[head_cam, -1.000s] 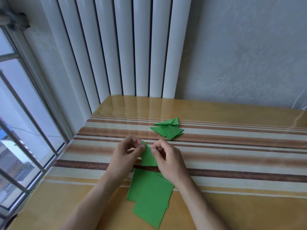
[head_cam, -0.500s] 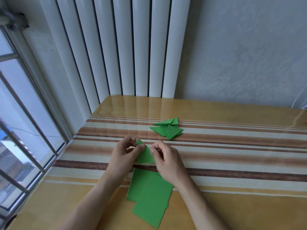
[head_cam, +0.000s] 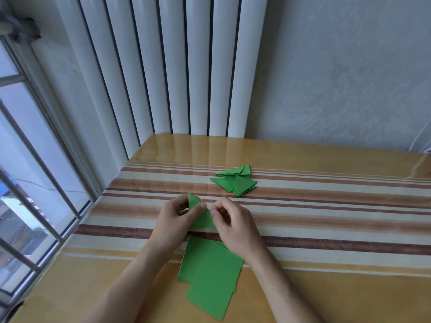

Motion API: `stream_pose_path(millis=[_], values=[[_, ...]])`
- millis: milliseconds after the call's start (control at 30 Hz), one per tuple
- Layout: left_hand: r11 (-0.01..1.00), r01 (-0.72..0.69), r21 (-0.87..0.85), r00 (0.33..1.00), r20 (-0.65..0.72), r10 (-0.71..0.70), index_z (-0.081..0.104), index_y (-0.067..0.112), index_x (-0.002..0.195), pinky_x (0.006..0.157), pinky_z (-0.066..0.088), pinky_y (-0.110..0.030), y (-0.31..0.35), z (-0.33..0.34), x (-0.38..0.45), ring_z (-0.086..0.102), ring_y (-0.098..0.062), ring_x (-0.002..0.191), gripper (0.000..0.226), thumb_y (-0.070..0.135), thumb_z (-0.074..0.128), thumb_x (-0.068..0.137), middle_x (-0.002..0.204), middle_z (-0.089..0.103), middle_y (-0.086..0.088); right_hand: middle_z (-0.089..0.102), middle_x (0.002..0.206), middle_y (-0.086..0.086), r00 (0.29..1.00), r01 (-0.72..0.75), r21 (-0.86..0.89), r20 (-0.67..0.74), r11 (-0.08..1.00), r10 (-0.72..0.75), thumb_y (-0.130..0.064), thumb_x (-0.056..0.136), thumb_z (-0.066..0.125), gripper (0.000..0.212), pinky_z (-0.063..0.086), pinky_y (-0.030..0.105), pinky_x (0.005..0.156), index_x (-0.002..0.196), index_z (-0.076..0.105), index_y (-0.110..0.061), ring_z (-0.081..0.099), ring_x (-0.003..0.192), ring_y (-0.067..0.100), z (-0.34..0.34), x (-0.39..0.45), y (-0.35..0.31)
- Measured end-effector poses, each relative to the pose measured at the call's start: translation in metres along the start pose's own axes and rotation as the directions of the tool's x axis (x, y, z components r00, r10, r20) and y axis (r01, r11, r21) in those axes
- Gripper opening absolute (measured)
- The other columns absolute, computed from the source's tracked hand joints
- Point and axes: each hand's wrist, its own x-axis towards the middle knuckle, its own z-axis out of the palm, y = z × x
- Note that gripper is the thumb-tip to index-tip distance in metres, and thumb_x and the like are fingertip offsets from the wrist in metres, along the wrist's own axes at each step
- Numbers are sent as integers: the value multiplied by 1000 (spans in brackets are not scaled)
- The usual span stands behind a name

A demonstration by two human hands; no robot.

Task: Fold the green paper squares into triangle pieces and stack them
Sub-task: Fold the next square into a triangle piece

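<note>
A small green paper triangle (head_cam: 202, 219) stands between my hands over the striped table. My left hand (head_cam: 176, 217) pinches its upper tip between thumb and forefinger. My right hand (head_cam: 229, 221) sits at the triangle's right edge with curled fingers; whether it touches the paper I cannot tell. A loose pile of folded green triangles (head_cam: 235, 181) lies on the table beyond my hands. Several flat green paper squares (head_cam: 210, 273) overlap on the table under my wrists.
The glossy striped table (head_cam: 326, 217) stretches to the right. A white radiator (head_cam: 172, 66) stands against the wall behind it. A barred window (head_cam: 30, 183) runs along the table's left edge. A white cable (head_cam: 421, 136) hangs at the far right.
The triangle has tilted leftward and its tip has risen between my left thumb and forefinger. My right fingers have shifted slightly off its right edge.
</note>
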Motion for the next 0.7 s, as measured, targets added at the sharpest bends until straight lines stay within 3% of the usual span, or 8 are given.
stream_pose_path(millis=[67, 167, 267, 333, 400, 467, 700], values=[[1000, -14, 19, 1000, 2, 14, 72, 7, 89, 78, 60, -60, 1, -1, 0, 72, -40, 81, 14, 19, 72, 96, 86, 73, -18, 53, 73, -13, 1000, 16, 6, 18, 1000, -16, -15, 103, 57, 14, 35, 13, 56, 90, 57, -19, 51, 63, 4, 1, 0, -1], [1000, -10, 2, 999, -52, 10, 68, 7, 83, 74, 59, -59, 0, -6, 3, 67, -27, 70, 19, 22, 75, 94, 74, 68, -10, 51, 71, -12, 999, 32, -2, 11, 1000, -31, -14, 103, 57, 14, 33, 14, 55, 90, 56, -16, 48, 60, 6, 2, 0, 0], [996, -67, 65, 996, -58, 71, 68, 8, 83, 78, 58, -61, -3, -10, 4, 65, -31, 72, 20, 23, 77, 93, 77, 67, -18, 53, 74, -13, 999, 30, -37, -29, 999, -31, -14, 102, 58, 14, 34, 13, 58, 88, 56, -17, 50, 65, 6, 3, 0, 4], [970, -133, 204, 989, -42, 145, 71, 18, 84, 76, 60, -49, -4, -10, 4, 69, -25, 78, 11, 18, 77, 93, 80, 72, -6, 56, 78, -11, 995, 34, -88, -89, 996, -42, -13, 101, 60, 14, 38, 15, 60, 88, 57, -17, 53, 71, 5, 4, 0, 7], [903, -198, 381, 973, -30, 227, 72, 26, 82, 73, 59, -33, -5, -10, 4, 69, -11, 80, 16, 14, 77, 91, 82, 74, 6, 59, 83, -8, 987, 42, -160, -148, 986, -66, -12, 100, 61, 12, 46, 20, 66, 89, 58, -16, 56, 78, 7, 3, 1, 10], [844, -224, 487, 962, -30, 272, 73, 29, 80, 71, 58, -28, -5, -9, 6, 69, -8, 81, 18, 14, 78, 89, 81, 74, 13, 61, 87, -8, 980, 54, -205, -175, 977, -91, -13, 100, 62, 10, 49, 23, 71, 91, 59, -16, 59, 82, 8, 3, 2, 13], [855, -199, 478, 971, -23, 239, 80, 27, 80, 65, 52, -19, -7, -6, 5, 70, -7, 73, 11, 18, 84, 86, 76, 76, 17, 63, 91, -11, 983, 95, -231, -134, 968, -129, -22, 97, 67, 4, 51, 29, 74, 92, 67, -21, 59, 86, 8, 4, 3, 12]])
